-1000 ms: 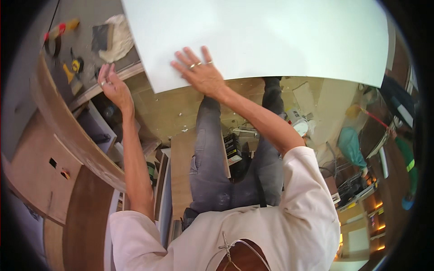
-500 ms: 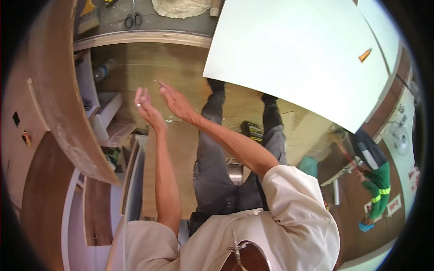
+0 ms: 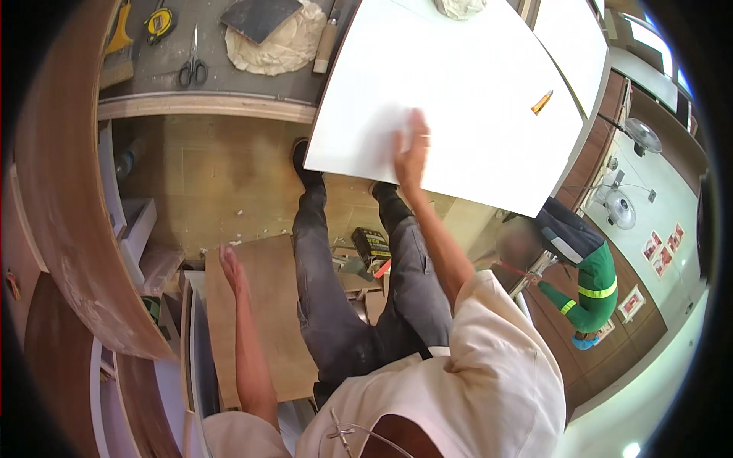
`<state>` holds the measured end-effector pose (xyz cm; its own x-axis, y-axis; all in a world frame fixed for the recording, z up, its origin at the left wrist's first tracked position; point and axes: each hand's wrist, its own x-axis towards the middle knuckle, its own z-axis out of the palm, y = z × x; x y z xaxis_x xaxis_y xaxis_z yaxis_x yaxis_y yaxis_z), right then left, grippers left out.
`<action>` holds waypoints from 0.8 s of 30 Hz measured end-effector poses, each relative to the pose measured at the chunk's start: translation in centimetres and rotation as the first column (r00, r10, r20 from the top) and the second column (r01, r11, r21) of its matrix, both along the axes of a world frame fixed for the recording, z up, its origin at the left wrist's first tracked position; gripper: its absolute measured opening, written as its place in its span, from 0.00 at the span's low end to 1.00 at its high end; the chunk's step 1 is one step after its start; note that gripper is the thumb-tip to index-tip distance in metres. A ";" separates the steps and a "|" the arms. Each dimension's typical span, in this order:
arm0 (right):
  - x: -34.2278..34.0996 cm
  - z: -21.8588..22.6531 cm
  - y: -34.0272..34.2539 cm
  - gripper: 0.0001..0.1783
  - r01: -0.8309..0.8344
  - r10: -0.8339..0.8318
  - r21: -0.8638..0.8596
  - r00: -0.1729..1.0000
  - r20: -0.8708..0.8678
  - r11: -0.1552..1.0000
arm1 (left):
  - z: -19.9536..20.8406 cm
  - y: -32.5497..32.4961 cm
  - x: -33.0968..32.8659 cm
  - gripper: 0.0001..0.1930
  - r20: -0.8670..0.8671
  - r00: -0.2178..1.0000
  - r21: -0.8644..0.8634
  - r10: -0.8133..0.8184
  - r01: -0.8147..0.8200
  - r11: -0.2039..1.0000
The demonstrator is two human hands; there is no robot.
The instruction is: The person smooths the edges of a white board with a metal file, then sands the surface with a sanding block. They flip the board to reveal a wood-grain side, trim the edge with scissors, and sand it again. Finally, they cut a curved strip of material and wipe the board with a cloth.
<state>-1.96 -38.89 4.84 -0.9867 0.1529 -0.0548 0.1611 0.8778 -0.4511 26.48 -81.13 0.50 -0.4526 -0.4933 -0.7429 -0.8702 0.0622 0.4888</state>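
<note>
My right hand [image 3: 413,151] is over the near part of a large white panel [image 3: 466,84], fingers stretched and nothing in them. A grey shadow lies beside it; whether the palm touches the surface I cannot tell. Lower on the left, my left hand [image 3: 232,269] hangs above a brown board [image 3: 267,313], seen edge-on and slightly blurred, its fingers extended and holding nothing. A small orange tube-like item [image 3: 542,102] rests on the white panel toward its right side.
On a grey worktop at the upper left lie scissors [image 3: 193,69], a yellow tape measure [image 3: 159,25], a brush [image 3: 118,69] and a dark sheet [image 3: 262,17] on crumpled cream material [image 3: 279,53]. A curved wooden panel [image 3: 57,191] rises at left. A co-worker in green [image 3: 599,278] is at right.
My hands were close together over the floor and have parted. The right swung over to the white panel; the left came down nearer to me. The view has shifted too.
</note>
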 end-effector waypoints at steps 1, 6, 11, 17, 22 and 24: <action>-0.1 -2.6 4.7 0.29 0.062 -0.055 0.137 0.997 -0.053 0.989 | -0.8 -0.3 1.5 0.34 0.028 0.999 0.012 0.042 -0.042 0.999; -1.8 -4.5 7.9 0.30 0.403 -0.400 0.302 0.913 -0.073 0.864 | -2.5 0.3 2.9 0.32 0.075 0.990 0.081 0.117 -0.123 0.989; 1.1 -6.5 -9.4 0.34 -0.265 0.284 0.177 0.954 -0.091 0.948 | -1.9 6.0 -6.0 0.31 0.038 0.991 0.207 0.127 -0.132 0.969; 6.2 -0.6 -25.9 0.32 -0.384 0.634 -0.783 0.773 0.017 0.489 | -2.1 6.1 -11.8 0.35 -0.100 0.856 0.683 0.508 -0.312 0.660; 8.6 2.7 -24.5 0.26 -0.319 0.618 -0.852 0.787 0.006 0.415 | 9.5 9.0 -17.7 0.38 0.332 0.603 0.815 0.725 -0.571 0.102; 7.2 1.7 -19.0 0.26 -0.382 0.721 -0.767 0.677 0.148 0.516 | 13.3 11.3 -19.4 0.40 0.294 0.675 0.828 0.676 -0.534 0.172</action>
<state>5.28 -57.87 6.54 -0.6920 -0.6579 -0.2971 0.0573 0.3602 -0.9311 7.03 -69.79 13.82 -0.4208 0.1408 -0.8962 -0.3717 -0.9279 0.0288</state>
